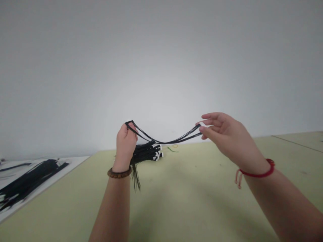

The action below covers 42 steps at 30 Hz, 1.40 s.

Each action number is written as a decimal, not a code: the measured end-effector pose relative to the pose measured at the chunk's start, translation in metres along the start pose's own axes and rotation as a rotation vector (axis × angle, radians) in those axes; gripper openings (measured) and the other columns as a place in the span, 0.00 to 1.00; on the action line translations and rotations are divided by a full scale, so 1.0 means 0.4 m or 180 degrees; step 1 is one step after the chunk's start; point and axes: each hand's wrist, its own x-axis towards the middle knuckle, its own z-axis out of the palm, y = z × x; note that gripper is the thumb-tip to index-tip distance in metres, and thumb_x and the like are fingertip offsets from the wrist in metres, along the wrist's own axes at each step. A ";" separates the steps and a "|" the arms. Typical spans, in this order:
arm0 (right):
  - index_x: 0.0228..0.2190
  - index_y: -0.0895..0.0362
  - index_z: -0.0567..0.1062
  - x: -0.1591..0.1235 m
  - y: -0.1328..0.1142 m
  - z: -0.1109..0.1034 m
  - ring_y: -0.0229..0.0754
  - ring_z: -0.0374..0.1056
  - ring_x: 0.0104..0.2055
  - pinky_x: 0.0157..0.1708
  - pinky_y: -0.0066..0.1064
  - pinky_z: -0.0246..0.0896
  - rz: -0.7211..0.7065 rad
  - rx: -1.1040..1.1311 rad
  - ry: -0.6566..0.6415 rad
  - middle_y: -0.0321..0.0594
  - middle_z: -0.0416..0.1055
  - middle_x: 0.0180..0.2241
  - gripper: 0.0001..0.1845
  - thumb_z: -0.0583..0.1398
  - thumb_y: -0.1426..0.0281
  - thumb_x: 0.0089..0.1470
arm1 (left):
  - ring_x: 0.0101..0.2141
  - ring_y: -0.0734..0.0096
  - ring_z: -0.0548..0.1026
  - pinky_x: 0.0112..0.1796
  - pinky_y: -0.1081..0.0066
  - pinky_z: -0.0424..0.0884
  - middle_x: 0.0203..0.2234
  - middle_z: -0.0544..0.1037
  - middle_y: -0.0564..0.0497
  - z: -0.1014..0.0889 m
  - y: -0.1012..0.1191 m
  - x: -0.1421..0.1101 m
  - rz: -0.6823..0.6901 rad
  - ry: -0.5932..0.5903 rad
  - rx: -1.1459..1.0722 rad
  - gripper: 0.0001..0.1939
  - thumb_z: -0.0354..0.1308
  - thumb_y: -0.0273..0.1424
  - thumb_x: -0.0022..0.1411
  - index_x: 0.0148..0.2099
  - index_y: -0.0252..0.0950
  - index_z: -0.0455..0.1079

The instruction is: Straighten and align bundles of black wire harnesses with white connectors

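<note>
Left hand (pixel 125 144) curled shut round black cable-tie bundle (pixel 145 154), bundle hanging above pale green tabletop (pixel 191 195). Right hand (pixel 223 134) pinches thin tie tails (pixel 184 138), fingers nearly closed. Risk: tails slipping if pinch loosens; heavy bundle sagging, fanning apart.

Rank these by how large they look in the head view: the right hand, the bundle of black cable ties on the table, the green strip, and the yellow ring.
1. Right hand, though its nearness to the camera makes the true comparison unsure
2. Bundle of black cable ties
3. Green strip
4. Yellow ring
</note>
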 end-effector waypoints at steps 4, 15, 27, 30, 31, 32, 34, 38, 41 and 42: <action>0.41 0.59 0.67 0.008 0.009 -0.009 0.38 0.69 0.31 0.29 0.28 0.64 0.0110 0.0281 -0.0490 0.41 0.70 0.32 0.18 0.59 0.63 0.51 | 0.13 0.82 0.58 0.14 0.80 0.51 0.16 0.63 0.59 0.002 0.019 -0.006 -0.0283 -0.0366 -0.0484 0.14 0.48 0.39 0.60 0.26 0.37 0.57; 0.32 0.56 0.75 -0.026 -0.036 0.014 0.34 0.66 0.23 0.23 0.24 0.59 0.0062 0.0374 -0.2349 0.33 0.70 0.22 0.06 0.58 0.70 0.52 | 0.14 0.82 0.62 0.15 0.80 0.54 0.17 0.74 0.53 0.042 0.068 -0.059 -0.0431 -0.2061 -0.0144 0.11 0.55 0.35 0.57 0.26 0.33 0.67; 0.39 0.59 0.66 -0.023 -0.035 0.025 0.38 0.67 0.29 0.29 0.30 0.64 0.0283 0.0786 -0.1202 0.37 0.69 0.27 0.15 0.59 0.67 0.49 | 0.18 0.81 0.64 0.21 0.78 0.61 0.21 0.70 0.56 0.127 0.091 -0.144 -0.0017 -0.2938 -0.0102 0.09 0.43 0.30 0.64 0.33 0.37 0.62; 0.36 0.59 0.70 -0.022 -0.040 0.025 0.37 0.67 0.27 0.27 0.28 0.62 0.0250 0.0692 -0.1146 0.37 0.69 0.25 0.12 0.59 0.66 0.49 | 0.18 0.80 0.64 0.21 0.78 0.61 0.20 0.69 0.57 0.125 0.089 -0.142 0.0104 -0.2933 -0.0009 0.09 0.43 0.28 0.63 0.33 0.37 0.62; 0.35 0.60 0.71 -0.022 -0.042 0.025 0.37 0.67 0.27 0.26 0.28 0.62 0.0248 0.0641 -0.1139 0.37 0.69 0.25 0.12 0.59 0.66 0.49 | 0.18 0.80 0.64 0.21 0.78 0.61 0.20 0.69 0.57 0.124 0.089 -0.141 0.0141 -0.2929 0.0026 0.09 0.43 0.27 0.63 0.33 0.37 0.62; 0.35 0.60 0.72 -0.022 -0.044 0.024 0.37 0.67 0.26 0.26 0.27 0.61 0.0251 0.0590 -0.1126 0.37 0.69 0.24 0.11 0.60 0.66 0.49 | 0.19 0.79 0.64 0.22 0.78 0.61 0.20 0.69 0.57 0.124 0.090 -0.141 0.0177 -0.2925 0.0061 0.09 0.42 0.26 0.63 0.33 0.37 0.62; 0.35 0.60 0.73 -0.023 -0.048 0.022 0.37 0.67 0.26 0.25 0.27 0.61 0.0271 0.0505 -0.1123 0.37 0.70 0.23 0.11 0.60 0.66 0.50 | 0.19 0.78 0.63 0.22 0.77 0.60 0.20 0.69 0.57 0.122 0.093 -0.140 0.0243 -0.2916 0.0132 0.10 0.42 0.24 0.62 0.33 0.38 0.63; 0.37 0.60 0.75 -0.024 -0.051 0.019 0.38 0.67 0.26 0.26 0.27 0.62 0.0283 0.0485 -0.1200 0.38 0.71 0.23 0.13 0.60 0.66 0.50 | 0.21 0.77 0.63 0.23 0.76 0.60 0.21 0.68 0.57 0.121 0.096 -0.140 0.0351 -0.2898 0.0238 0.12 0.42 0.22 0.60 0.33 0.38 0.65; 0.35 0.60 0.76 -0.023 -0.048 0.021 0.37 0.67 0.25 0.25 0.27 0.62 0.0280 0.0579 -0.1237 0.38 0.71 0.22 0.13 0.59 0.65 0.51 | 0.21 0.76 0.63 0.24 0.76 0.60 0.20 0.69 0.56 0.125 0.095 -0.142 0.0355 -0.2880 0.0236 0.11 0.42 0.24 0.62 0.32 0.38 0.64; 0.35 0.60 0.76 -0.022 -0.046 0.023 0.37 0.67 0.25 0.24 0.27 0.62 0.0290 0.0616 -0.1234 0.38 0.70 0.22 0.13 0.59 0.64 0.51 | 0.21 0.76 0.63 0.23 0.77 0.60 0.20 0.68 0.56 0.127 0.093 -0.143 0.0346 -0.2870 0.0226 0.10 0.42 0.25 0.62 0.32 0.38 0.64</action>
